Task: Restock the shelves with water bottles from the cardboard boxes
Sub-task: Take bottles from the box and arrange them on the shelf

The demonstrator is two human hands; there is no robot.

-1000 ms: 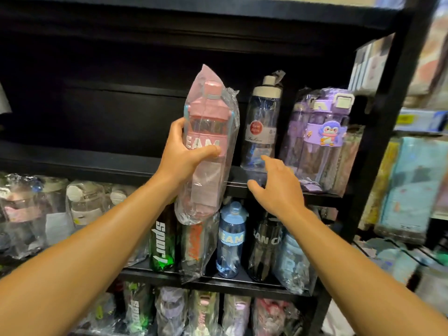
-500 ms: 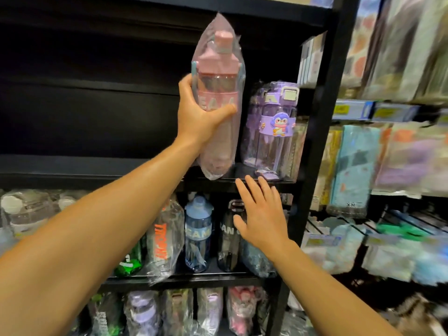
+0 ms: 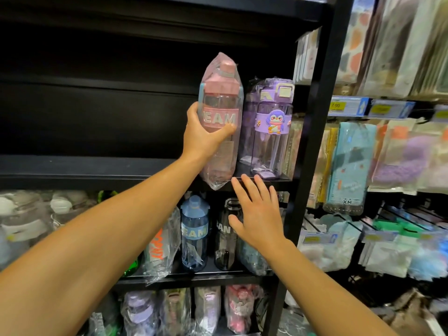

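1. Change since the earlier frames: the pink bottle (image 3: 219, 122) was held high and clear of the shelf (image 3: 97, 169); it now stands lower, its wrapped base at the shelf's front edge, just left of the purple bottle (image 3: 271, 127). The right hand (image 3: 257, 214) sits slightly higher, below that edge.

2. Hands: the left hand (image 3: 202, 134) is clamped round the pink bottle's middle, thumb across the front. The right hand is spread flat, fingers apart, holding nothing; whether its fingertips touch the shelf edge cannot be told.

3. Risk, tipping: the base appears to rest on the front lip, with loose wrap hanging over. Released here, the bottle could topple forward. It likely needs pushing further back.

4. Risk, knock-on: the pink bottle is almost touching the purple bottle. A sideways shove could tip the latter.

5. Risk, grip: the slack plastic wrap may slide under the fingers.

6. Count, relative to the shelf:
   - on it: one pink bottle, one purple bottle, with a second purple one apparently behind it;
   - one tier below: a blue bottle (image 3: 194, 232), a black bottle (image 3: 224, 241) and several wrapped ones, number unclear;
   - cardboard boxes: none in view.
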